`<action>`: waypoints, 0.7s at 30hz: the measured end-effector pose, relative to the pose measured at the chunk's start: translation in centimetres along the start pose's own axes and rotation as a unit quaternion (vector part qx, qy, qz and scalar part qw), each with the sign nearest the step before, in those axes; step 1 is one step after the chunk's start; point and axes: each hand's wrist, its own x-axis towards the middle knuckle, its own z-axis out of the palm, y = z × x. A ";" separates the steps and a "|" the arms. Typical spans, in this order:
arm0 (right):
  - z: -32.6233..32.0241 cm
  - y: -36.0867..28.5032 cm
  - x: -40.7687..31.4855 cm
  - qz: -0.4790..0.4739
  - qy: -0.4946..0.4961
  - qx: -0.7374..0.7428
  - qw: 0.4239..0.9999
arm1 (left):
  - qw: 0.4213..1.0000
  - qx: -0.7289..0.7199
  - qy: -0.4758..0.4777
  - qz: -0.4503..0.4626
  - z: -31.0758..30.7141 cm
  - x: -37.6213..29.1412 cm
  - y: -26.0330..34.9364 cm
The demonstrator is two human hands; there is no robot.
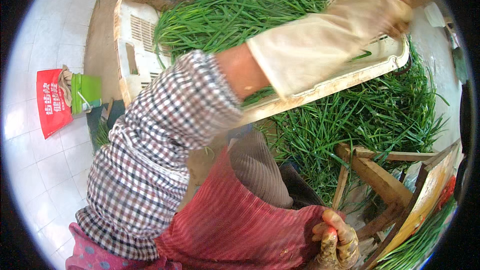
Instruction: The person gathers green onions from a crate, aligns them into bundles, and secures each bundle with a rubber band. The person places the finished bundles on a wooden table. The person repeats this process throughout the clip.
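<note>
My left hand (390,7), in a long cream rubber glove, reaches across a white plastic crate (322,89) to its far right end. Motion blurs it, and whether its fingers hold anything cannot be told. Long green leaves, like garlic chives (240,15), lie in a thick layer inside the crate, partly hidden by my forearm. At the lower right, my right hand (335,242) is beside the red apron (243,217) over my lap. Its stained glove has curled fingers, one tip showing orange-red; nothing is visible in them.
Loose leaves (360,108) are heaped beyond the crate's right side. A wooden stool-like frame (382,180) and a tilted board (416,210) with more leaves (416,243) stand at right. A green bucket (86,90) and a red bag (54,101) with writing are on the left floor.
</note>
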 end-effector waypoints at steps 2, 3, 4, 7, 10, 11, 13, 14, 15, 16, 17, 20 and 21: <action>-0.1 0.0 -0.3 0.008 -0.012 -0.012 1.000 | 0.988 -0.096 -0.114 0.043 -0.5 -1.5 0.6; -0.1 0.0 -0.3 0.003 -0.009 -0.006 1.000 | 0.973 -0.143 -0.172 0.063 -1.1 -2.1 0.5; -0.2 0.0 -0.4 -0.002 -0.006 0.001 1.000 | 0.952 -0.187 -0.229 0.083 -1.9 -2.6 0.3; -0.4 0.2 -0.5 -0.025 0.004 0.028 0.999 | 0.964 0.223 -0.146 0.013 -7.0 -1.7 -0.3; -0.7 0.5 -0.5 -0.024 0.010 0.060 0.998 | 0.796 0.576 -0.076 -0.172 -14.8 -4.7 -0.2; -0.8 0.5 -0.6 -0.009 0.010 0.071 0.997 | 0.717 0.650 -0.109 -0.225 -17.5 -6.7 -0.4; -1.0 0.6 -0.8 0.023 0.007 0.091 0.996 | 0.566 0.751 -0.146 -0.307 -22.0 -10.8 -2.2; -1.2 0.7 -0.8 0.005 -0.011 0.096 0.995 | 0.543 0.743 -0.159 -0.358 -24.2 -12.5 -2.9; -1.2 0.9 -1.0 0.003 -0.008 0.096 0.995 | 0.510 0.725 -0.176 -0.429 -26.0 -14.0 -3.6; -1.3 1.0 -1.1 0.001 -0.006 0.097 0.995 | 0.503 0.715 -0.187 -0.448 -27.4 -15.0 -4.2; -1.4 1.3 -1.3 -0.001 -0.003 0.097 0.995 | 0.501 0.706 -0.199 -0.459 -28.4 -15.8 -4.8; -1.3 2.3 -1.7 -0.111 -0.018 0.063 0.992 | 0.482 0.689 -0.237 -0.486 -29.3 -17.2 -6.5; -1.2 2.8 -1.8 -0.176 -0.023 0.069 0.982 | 0.486 0.677 -0.246 -0.495 -29.4 -17.3 -6.8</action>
